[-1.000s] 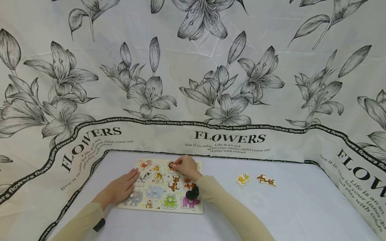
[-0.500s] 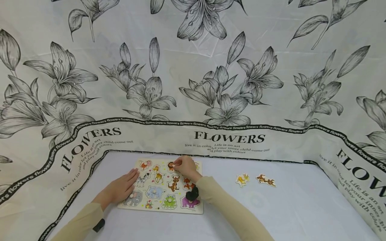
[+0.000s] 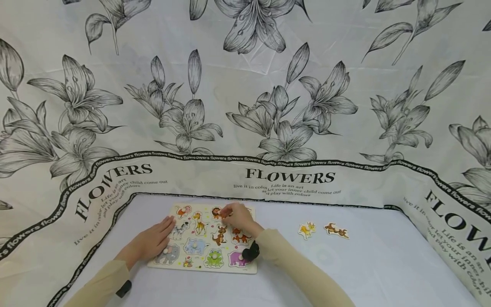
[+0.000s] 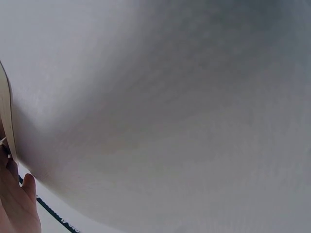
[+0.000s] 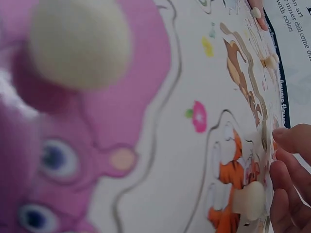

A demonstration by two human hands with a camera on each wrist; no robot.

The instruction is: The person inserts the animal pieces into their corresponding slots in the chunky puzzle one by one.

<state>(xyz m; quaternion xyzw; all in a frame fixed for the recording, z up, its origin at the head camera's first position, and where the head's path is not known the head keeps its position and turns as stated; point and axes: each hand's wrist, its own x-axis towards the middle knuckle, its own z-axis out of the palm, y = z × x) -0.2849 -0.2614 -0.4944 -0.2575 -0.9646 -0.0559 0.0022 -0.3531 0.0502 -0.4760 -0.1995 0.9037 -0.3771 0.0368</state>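
A wooden knob puzzle board (image 3: 247,270) with animal pieces lies on the white table. My left hand (image 3: 154,238) rests flat along the board's left edge, beside the zebra (image 3: 179,230) and over part of the grey elephant (image 3: 168,254). In the left wrist view, its fingers (image 4: 18,206) show at the lower left. My right hand (image 3: 238,218) is at the lion piece (image 3: 216,212) near the far edge, fingertips slightly apart at its right side. The right wrist view has these fingers (image 5: 284,170) beyond the tiger's knob (image 5: 251,200), bent, nothing visible between them.
Two loose pieces, a yellow horned animal (image 3: 307,230) and a brown animal (image 3: 336,230), lie right of the board. Giraffe (image 3: 199,223), kangaroo (image 3: 220,236), frog (image 3: 213,258) and purple hippo (image 3: 238,259) sit in the board. Flower-printed cloth (image 3: 284,175) stands behind.
My right hand has shifted slightly right, its fingers moving off the lion piece's knob, and its wrist has moved right and toward me. The left hand keeps its place; the head view tilts slightly.
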